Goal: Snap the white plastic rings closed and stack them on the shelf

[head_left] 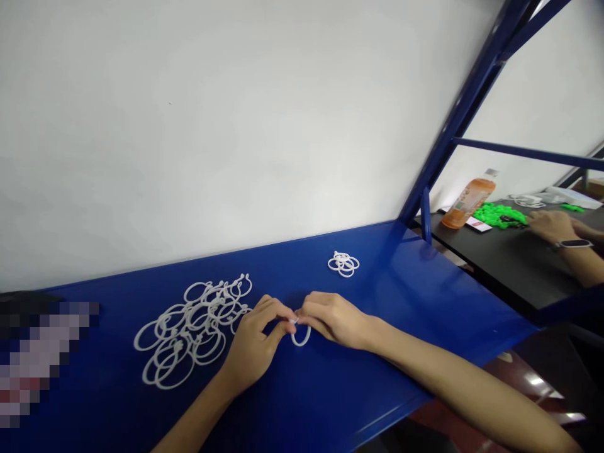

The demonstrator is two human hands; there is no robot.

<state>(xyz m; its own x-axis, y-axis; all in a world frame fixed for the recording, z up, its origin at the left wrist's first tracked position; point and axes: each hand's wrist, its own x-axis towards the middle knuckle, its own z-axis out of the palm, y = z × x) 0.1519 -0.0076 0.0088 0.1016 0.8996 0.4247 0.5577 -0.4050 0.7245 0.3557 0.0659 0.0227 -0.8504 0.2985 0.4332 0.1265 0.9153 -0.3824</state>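
Note:
Between my two hands is a small white plastic ring (301, 343), its loop hanging below my fingertips. My left hand (257, 336) pinches one end of it between thumb and fingers. The other end is gripped by my right hand (334, 316), fingers closed. My fingers partly cover the spot where the ends meet, so I cannot tell whether they are joined. Left of my left hand lies a loose pile of white open rings (193, 327) with knobbed ends. A smaller cluster of white rings (344, 263) rests beyond my right hand.
The blue table (302, 415) meets a white wall behind. A blue metal frame (453, 119) rises at the right. Past it, a dark table (491, 264) holds an orange drink bottle (470, 200), green pieces (500, 215) and another person's hands (550, 225).

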